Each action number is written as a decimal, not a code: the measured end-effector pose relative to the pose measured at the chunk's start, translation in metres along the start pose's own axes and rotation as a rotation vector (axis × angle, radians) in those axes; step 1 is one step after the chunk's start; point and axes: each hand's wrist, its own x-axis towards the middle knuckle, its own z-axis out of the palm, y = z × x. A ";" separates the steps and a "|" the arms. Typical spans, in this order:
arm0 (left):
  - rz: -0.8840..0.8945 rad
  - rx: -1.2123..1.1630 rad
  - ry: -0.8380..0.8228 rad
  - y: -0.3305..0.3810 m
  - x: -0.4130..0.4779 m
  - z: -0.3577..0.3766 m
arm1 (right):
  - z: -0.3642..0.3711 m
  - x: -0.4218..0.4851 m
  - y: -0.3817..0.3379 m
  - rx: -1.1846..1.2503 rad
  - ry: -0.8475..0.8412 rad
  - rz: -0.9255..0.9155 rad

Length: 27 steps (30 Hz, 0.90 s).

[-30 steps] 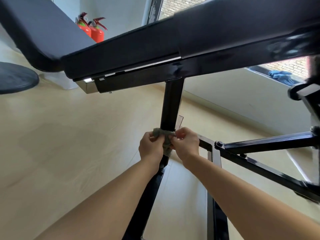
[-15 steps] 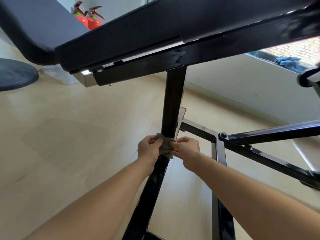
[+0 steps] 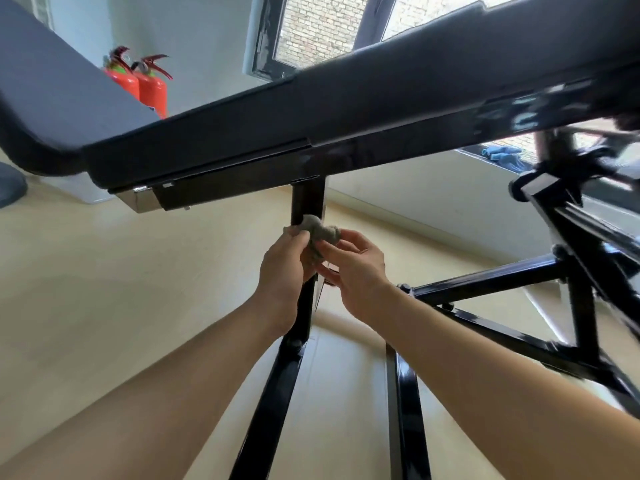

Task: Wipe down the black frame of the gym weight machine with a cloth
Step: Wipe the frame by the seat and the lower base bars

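gripping a small grey cloth [image 3: 320,232], the left hand [image 3: 284,261] has its fingers curled round the wad and holds it against the front of the black upright post [image 3: 306,202]. this is the head view, the only one there is. the right hand [image 3: 356,268] meets the cloth from the other side, and its thumb and forefinger seem to pinch the cloth's right edge. the cloth sits high on the post, just below where the post joins the long black beam [image 3: 242,188] under the bench pad [image 3: 381,98].

as for progress, i judge the wiping to be partway through at most. the cloth is touching only one spot on one member. the paint is glossy everywhere, so the view cannot show which parts are already clean. by this picture, much of the frame may yet need the cloth: the slanted leg [image 3: 273,393] below the hands, the floor rail [image 3: 407,393], the cross braces [image 3: 485,282] on the right, and the beam overhead. the far right of the frame is blurred.

two red fire extinguishers [image 3: 145,84] stand by the back wall, and something blue [image 3: 502,155] lies on the window ledge.
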 end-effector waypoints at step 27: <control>0.027 0.326 0.002 -0.019 0.009 0.005 | -0.053 -0.022 -0.165 0.517 0.451 -0.271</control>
